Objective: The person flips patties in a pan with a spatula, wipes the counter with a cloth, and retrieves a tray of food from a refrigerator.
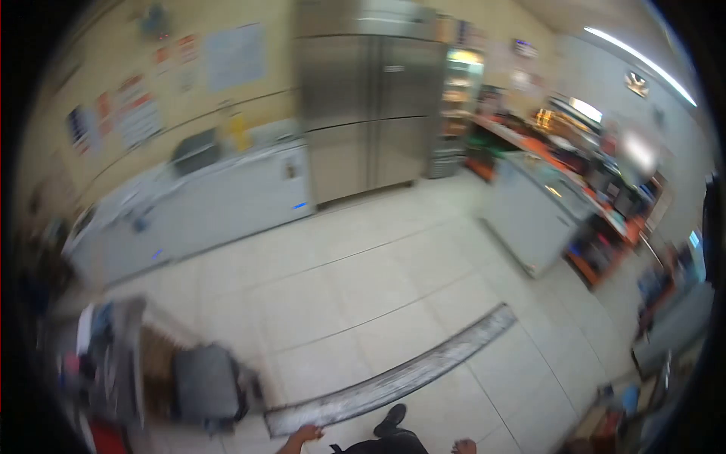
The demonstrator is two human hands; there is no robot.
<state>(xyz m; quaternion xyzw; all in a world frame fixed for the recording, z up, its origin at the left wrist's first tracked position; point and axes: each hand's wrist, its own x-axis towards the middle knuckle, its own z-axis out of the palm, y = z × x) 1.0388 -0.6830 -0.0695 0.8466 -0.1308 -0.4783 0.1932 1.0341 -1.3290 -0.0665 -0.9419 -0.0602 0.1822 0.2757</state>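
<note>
**A:** Where is the long grey strip to be found?

**B:** The long grey strip (pixel 393 376) is seen lying flat on the tiled floor (pixel 363 280). It is in the lower middle of the frame and slants from the lower left up towards the right. Its surface is mottled and blurred, so its material cannot be told.

**A:** How much of the hands is shown?

**B:** Very little. The left hand (pixel 304 435) is cut off by the bottom edge of the frame, right at the strip's lower-left end. Whether that end is actually touched cannot be settled, nor can it be told whether the fingers are open or closed. Of the right hand (pixel 463 446) only a small part is shown at the bottom edge, right of centre. It is below the strip's middle stretch and clearly apart from it. The state of its fingers cannot be told either.

**A:** What is seen between the hands?

**B:** A black shoe (pixel 392 416) is seen there, just below the strip, with dark cloth under it.

**A:** And further out?

**B:** A grey bag (pixel 206 384) is set on the floor at the lower left, beside blurred clutter that cannot be named. A white chest freezer (pixel 227 198) is placed along the wall at the upper left. A steel refrigerator (pixel 367 98) stands at the top centre. At the right a white cabinet (pixel 533 219) is seen, with an orange worktop (pixel 522 140) behind it. The outer rim of the frame is darkened, and detail there is lost.
</note>
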